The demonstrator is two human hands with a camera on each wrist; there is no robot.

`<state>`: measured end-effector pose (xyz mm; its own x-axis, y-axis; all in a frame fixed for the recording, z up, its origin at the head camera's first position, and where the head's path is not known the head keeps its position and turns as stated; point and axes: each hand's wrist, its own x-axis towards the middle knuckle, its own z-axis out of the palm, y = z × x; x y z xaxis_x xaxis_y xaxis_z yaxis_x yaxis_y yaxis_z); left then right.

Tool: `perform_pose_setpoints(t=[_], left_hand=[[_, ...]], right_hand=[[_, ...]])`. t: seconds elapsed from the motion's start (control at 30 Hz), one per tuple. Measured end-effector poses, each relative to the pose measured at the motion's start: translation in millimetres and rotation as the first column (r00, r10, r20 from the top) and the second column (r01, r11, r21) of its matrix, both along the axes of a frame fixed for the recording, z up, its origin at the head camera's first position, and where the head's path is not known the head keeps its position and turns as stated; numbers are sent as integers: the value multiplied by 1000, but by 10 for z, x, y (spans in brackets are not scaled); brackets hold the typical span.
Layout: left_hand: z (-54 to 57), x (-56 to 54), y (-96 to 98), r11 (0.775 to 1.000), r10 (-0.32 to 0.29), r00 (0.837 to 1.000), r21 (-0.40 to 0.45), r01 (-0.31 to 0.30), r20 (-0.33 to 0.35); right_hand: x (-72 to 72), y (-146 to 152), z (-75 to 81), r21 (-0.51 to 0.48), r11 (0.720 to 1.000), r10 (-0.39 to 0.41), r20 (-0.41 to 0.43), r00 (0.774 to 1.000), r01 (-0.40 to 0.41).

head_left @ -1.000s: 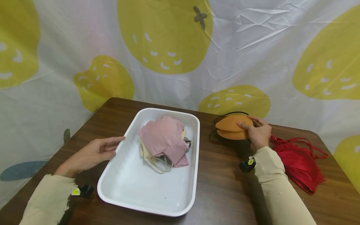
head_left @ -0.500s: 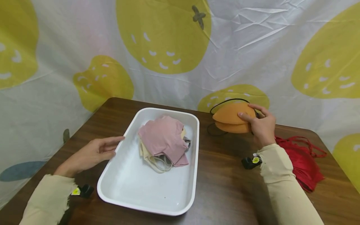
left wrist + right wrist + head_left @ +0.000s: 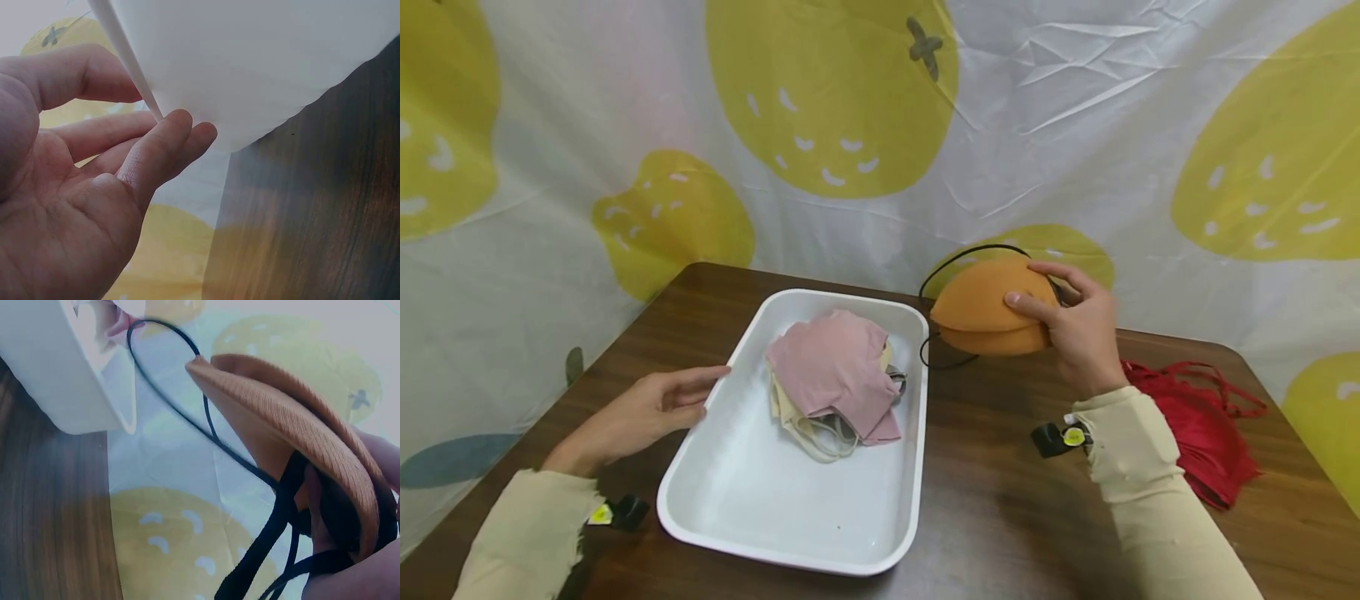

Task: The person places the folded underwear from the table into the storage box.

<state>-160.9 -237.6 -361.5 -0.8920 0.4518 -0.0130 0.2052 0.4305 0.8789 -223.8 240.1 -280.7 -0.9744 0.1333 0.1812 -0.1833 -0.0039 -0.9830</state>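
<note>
orange padded cloth is forming the cups of a bra [image 3: 981, 304], which a person's right hand [image 3: 1082, 333] is holding above a dark wood-patterned table [image 3: 992, 492], just to the right of the far right corner of a white tray [image 3: 760, 508]. the thumb is pressing on the face toward the viewer while the fingers are reaching behind, so the hand is clamping the two cups together, apparently to hold them stacked as one bundle. black straps [image 3: 253, 559] are looping and trailing loosely, since the grip is taking in the cups rather than gathering every cord. on the opposite side, the left hand [image 3: 636, 421] is resting its fingertips against the tray's left rim, fingers lightly bent and slightly apart; it seems to be steadying the tray, though the pressure is impossible to tell. inside the tray, a pink garment [image 3: 831, 362] is lying over a cream garment [image 3: 786, 412], with a little grey fabric showing beneath. at the right, a red garment [image 3: 1202, 425] is lying on the table, partly hidden by the right sleeve, probably placed for that arm's easy reach. behind everything, a pale curtain [image 3: 827, 237] with yellow fruit shapes is hanging.
</note>
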Motion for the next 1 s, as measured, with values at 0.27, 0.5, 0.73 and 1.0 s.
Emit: perform_pose_setpoints(t=[0.27, 0.5, 0.73, 1.0], left_hand=[[13, -14, 16, 1000, 5, 1000, -6, -5, 2], [25, -5, 19, 1000, 9, 1000, -14, -9, 1], [13, -3, 24, 1000, 5, 1000, -7, -5, -13], [-18, -18, 9, 1000, 4, 1000, 17, -4, -9]], right_hand=[[24, -65, -63, 37, 985, 167, -41, 985, -166], [10, -135, -129, 70, 941, 334, -22, 942, -332], [5, -279, -209, 107, 909, 406, -4, 914, -403], [72, -494, -274, 163, 862, 481, 33, 876, -480]])
